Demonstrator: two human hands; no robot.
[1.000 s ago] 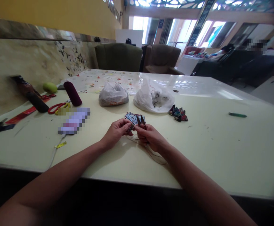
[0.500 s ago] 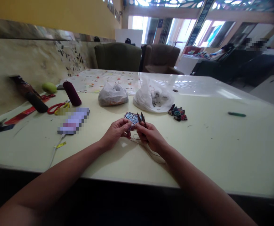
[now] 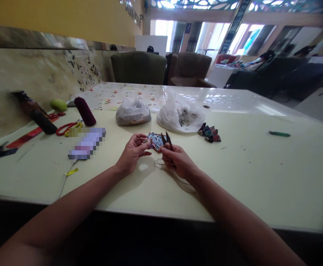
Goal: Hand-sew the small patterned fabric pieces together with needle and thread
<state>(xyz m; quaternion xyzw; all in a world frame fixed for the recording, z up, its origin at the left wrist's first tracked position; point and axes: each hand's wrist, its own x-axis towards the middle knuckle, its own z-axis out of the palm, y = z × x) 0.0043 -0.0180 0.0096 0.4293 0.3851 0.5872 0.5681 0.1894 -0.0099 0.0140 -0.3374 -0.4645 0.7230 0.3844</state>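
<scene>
Near the middle of the table's front half, my left hand (image 3: 133, 152) is closed, its thumb and fingers pinching the left edge of a small blue-and-white patterned fabric piece (image 3: 156, 139). My right hand (image 3: 179, 159) grips a pair of dark thread snips (image 3: 168, 139), blades pointing up and slightly apart. The right fingertips lie close to the fabric's right side; whether they touch it I cannot tell. Below the right hand, a thin pale thread (image 3: 184, 186) loops on the tabletop.
Behind my hands are a white plastic bag (image 3: 133, 112) and an open bag (image 3: 168, 117) of white stuffing. Dark patterned fabric (image 3: 210, 132) and a green pen-like object (image 3: 279, 134) lie rightward. Leftward are a phone (image 3: 88, 144), red-and-yellow-handled scissors (image 3: 67, 128) and a maroon thread cone (image 3: 85, 111).
My left hand has shifted a little left and up, so the gap between my hands is wider. More of the fabric shows. The snips stay in my right hand, almost unmoved.
</scene>
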